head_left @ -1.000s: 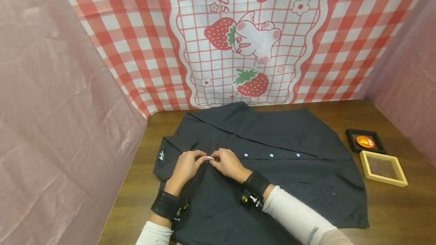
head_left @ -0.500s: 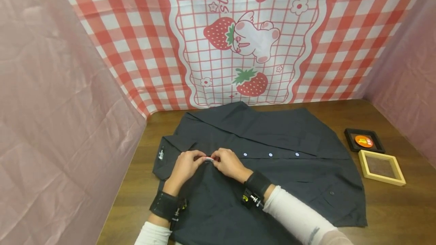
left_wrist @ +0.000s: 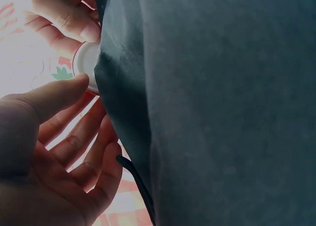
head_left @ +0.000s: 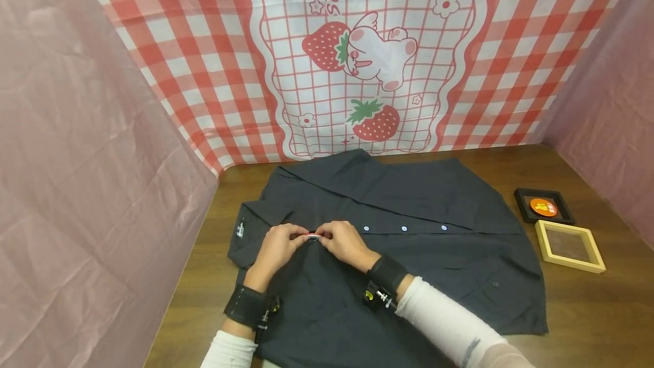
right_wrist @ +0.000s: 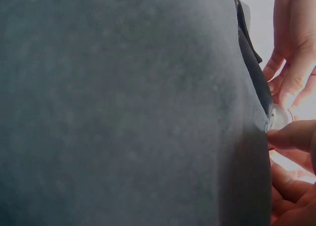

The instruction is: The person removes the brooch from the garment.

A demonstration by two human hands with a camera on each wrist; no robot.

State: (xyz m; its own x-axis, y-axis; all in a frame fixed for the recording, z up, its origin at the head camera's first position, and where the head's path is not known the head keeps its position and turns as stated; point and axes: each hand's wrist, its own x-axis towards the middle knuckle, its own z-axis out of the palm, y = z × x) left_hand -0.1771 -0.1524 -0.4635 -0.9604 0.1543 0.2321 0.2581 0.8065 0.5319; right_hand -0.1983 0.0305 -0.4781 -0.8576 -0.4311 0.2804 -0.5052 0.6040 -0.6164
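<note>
A dark grey button-up shirt (head_left: 409,277) lies spread on the wooden table. At its front edge, near the collar (head_left: 250,237), both hands hold a small round badge (head_left: 313,236) with a red rim. My left hand (head_left: 277,250) pinches the badge's left side between thumb and fingers. On the opposite side, my right hand (head_left: 344,243) pinches it too. In the left wrist view the white back of the badge (left_wrist: 87,63) faces the camera, its edge against the shirt fabric (left_wrist: 121,72). Fabric covers part of it, and whether a pin passes through cannot be told.
To the right on the table (head_left: 613,311) sit a black square frame (head_left: 521,206) holding an orange round badge (head_left: 543,207) and a pale yellow frame (head_left: 546,243). A strawberry-print checked cloth (head_left: 204,72) hangs behind. Pink fabric (head_left: 102,186) walls both sides.
Both hands stay on the badge at the shirt's edge, with only slight finger movement. The rim tilts a little. The whole head view has shifted slightly.
</note>
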